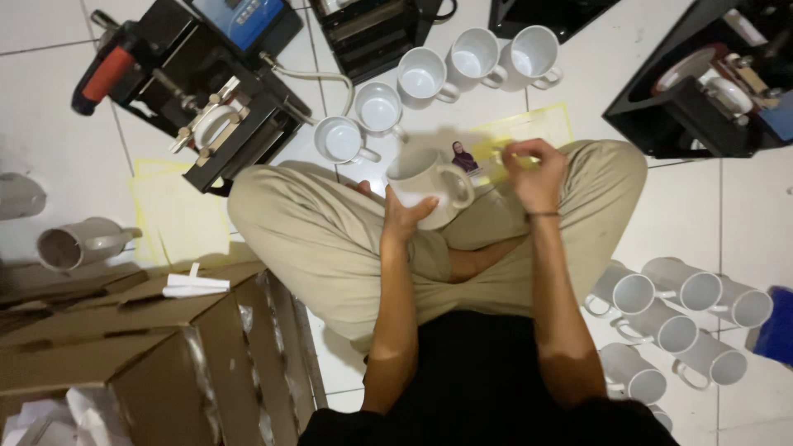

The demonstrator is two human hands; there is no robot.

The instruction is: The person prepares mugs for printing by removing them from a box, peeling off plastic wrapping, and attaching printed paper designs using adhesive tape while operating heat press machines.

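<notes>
Far left: one mug (78,244) lies on its side on the tiled floor (58,107), beside a yellow sheet (169,211). Below it stands one open cardboard box (149,347) with a folded white paper (194,286) on its flap.

Upper left: one mug press (206,91) with a red-handled lever; one mug is clamped in it. A second black machine (372,29) sits just right of it at the top edge.

Top centre: five upright white mugs (421,78) form a curved row on the floor, touching or just beside one another.

Centre: the person sits cross-legged. The left hand (405,219) is wrapped around the underside of one held mug (429,186), which sits above the lap with its opening tilted up and its handle to the right. The right hand (535,173) is raised just right of this mug, fingertips pinched together on a small, pale strip (505,154); what it is cannot be told. One yellow sheet with a printed photo (487,153) lies on the floor behind both hands.

Upper right: a third press (702,91), holding one mug.

Lower right: about seven mugs (677,318) lie on their sides in a cluster; the count at the lower edge is uncertain. One blue object (778,326) touches the frame edge.
</notes>
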